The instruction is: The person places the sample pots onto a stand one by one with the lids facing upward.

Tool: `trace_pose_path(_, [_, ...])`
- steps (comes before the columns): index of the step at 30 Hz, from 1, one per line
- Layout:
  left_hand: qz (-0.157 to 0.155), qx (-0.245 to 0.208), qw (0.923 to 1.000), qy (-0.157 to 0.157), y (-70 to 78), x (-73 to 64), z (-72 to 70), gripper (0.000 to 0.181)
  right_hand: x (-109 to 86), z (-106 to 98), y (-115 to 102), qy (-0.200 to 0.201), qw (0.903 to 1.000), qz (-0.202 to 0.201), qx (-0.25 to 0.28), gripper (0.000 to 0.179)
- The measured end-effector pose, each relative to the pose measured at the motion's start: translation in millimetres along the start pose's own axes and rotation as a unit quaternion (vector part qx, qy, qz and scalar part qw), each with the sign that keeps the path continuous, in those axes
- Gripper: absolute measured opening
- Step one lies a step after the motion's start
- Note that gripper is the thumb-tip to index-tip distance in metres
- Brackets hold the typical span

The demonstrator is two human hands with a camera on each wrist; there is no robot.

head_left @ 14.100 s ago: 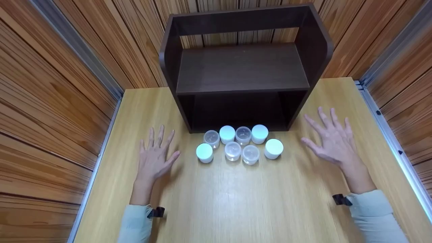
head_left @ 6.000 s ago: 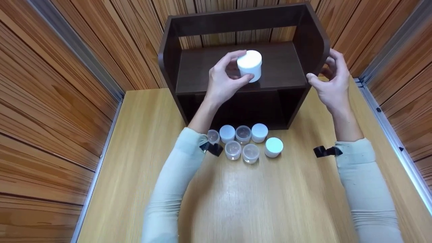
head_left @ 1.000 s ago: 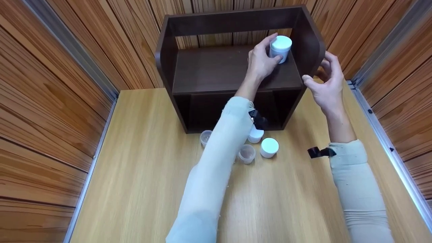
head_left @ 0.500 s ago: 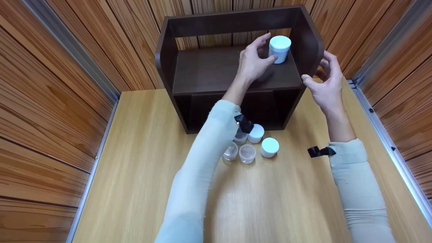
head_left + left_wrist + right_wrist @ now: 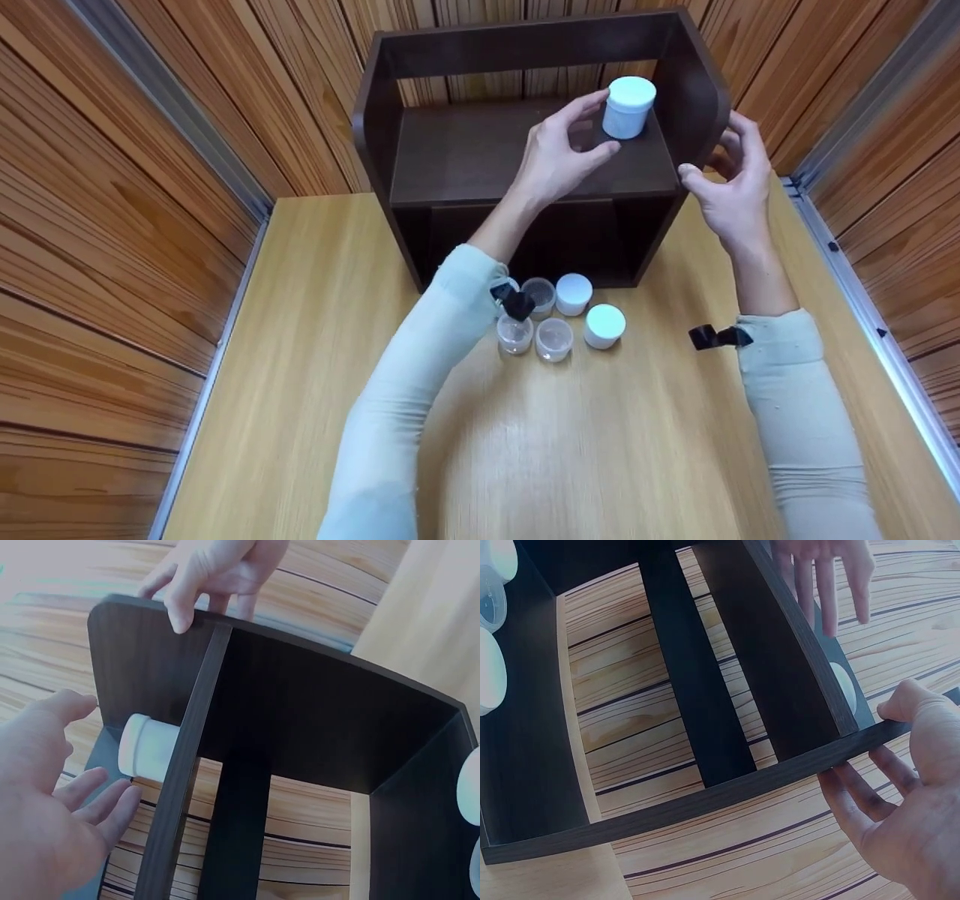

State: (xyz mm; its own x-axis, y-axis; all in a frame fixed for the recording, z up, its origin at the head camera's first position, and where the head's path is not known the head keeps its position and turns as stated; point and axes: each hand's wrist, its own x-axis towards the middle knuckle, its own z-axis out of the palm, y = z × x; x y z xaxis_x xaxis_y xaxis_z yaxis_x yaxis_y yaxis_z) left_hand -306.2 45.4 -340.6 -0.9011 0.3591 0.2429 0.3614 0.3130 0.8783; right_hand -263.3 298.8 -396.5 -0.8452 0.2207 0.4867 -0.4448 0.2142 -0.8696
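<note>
A jar with a white lid (image 5: 628,109) stands upright on the upper board of the dark brown shelf (image 5: 480,157), near its right side panel. My left hand (image 5: 555,157) is just left of it, thumb and fingers spread apart. The left wrist view shows a gap between those fingers and the white jar (image 5: 150,748). My right hand (image 5: 735,191) grips the front edge of the shelf's right panel. In the right wrist view the right hand (image 5: 907,795) has its thumb on one side of the panel and its fingers on the other.
In front of the shelf, several small jars stand on the wooden table (image 5: 600,450). Some have white lids (image 5: 604,325), others are see-through (image 5: 554,339). My left sleeve (image 5: 420,360) covers part of the group. Wood-panelled walls (image 5: 112,187) surround the table.
My left hand has let go of the white-lidded jar and drawn back a little left. The jar, lifted from the table earlier, now stands on the shelf. My right hand keeps its hold.
</note>
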Motion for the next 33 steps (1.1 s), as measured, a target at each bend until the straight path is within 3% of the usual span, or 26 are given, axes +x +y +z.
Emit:
trace_pose_path(13, [0.101,0.013,0.9945,-0.026,1.5,-44.0,-5.8,0.065,0.8,-1,0,-0.002,0.9999,0.008,-0.014,0.062])
trace_pose_path(20, [0.117,0.037,0.9914,-0.046,-6.7,-69.3,-10.7,0.066,1.0,-2,1,-0.005,0.9992,0.026,-0.029,0.063])
trace_pose_path(27, [0.133,0.023,0.9883,-0.071,-17.3,-95.2,-12.4,0.062,0.3,-2,0,-0.004,0.9987,0.034,-0.038,0.062])
trace_pose_path(33, [0.156,0.019,0.9825,-0.100,-33.9,-110.4,-18.3,0.059,0.5,1,0,0.002,1.0000,0.007,0.001,0.062])
